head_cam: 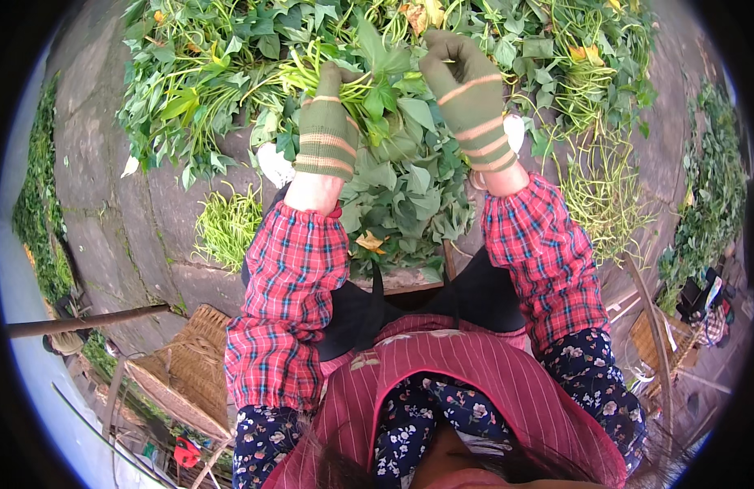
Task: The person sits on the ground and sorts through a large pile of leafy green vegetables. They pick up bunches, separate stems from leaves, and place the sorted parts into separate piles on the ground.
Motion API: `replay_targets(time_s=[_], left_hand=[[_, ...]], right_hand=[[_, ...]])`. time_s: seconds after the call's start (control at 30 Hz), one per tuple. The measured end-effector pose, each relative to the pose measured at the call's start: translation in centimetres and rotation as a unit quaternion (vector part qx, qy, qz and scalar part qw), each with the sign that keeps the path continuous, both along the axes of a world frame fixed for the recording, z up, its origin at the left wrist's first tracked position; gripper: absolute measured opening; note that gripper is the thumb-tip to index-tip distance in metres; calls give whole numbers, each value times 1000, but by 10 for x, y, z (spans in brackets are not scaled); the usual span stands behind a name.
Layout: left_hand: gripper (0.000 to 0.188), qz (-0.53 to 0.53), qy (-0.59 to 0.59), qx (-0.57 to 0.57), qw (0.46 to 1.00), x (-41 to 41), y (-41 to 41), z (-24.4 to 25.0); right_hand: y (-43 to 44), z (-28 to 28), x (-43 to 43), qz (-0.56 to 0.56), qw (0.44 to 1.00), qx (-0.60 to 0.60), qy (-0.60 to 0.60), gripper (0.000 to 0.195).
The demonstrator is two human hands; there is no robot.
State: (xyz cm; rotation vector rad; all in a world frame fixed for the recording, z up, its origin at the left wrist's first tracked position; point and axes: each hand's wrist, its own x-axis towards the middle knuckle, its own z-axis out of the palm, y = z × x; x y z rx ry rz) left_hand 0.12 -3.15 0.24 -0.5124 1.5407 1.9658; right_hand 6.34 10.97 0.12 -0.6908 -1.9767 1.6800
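Both my hands wear green knitted gloves with orange stripes. My left hand (331,119) is closed around a bunch of leafy green vine stems (303,70), their pale stalks to its left and leaves to its right. Over the leaf pile at the upper right is my right hand (469,98), its fingers curled with thumb and fingertips near each other; whether something thin is pinched there cannot be made out. A big heap of leafy vines (230,36) spreads beyond both hands. Loose picked-looking leaves (407,202) lie in a mound between my arms and above my lap.
A small pile of bare green stalks (230,226) lies on the stone paving (102,183) at left, and more stalks (603,202) lie at right. Vines (713,183) line both sides. Wicker baskets (181,367) stand behind at left and right, near a wooden pole (89,321).
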Motion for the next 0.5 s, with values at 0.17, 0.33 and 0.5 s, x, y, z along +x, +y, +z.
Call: replay_targets(time_s=[0.17,0.33,0.5], left_hand=[[24,-179,174,-201,947,2,-7,3],[27,-38,70,-28,996,4,-4,-14],[23,-165,315,-171,919,6,-11,-34]], right_hand=[[-15,1,6,107,956,260,86,14],[-22,-12,4,129,929,347,26,21],[-18,-18,3,137,925,353,1,16]])
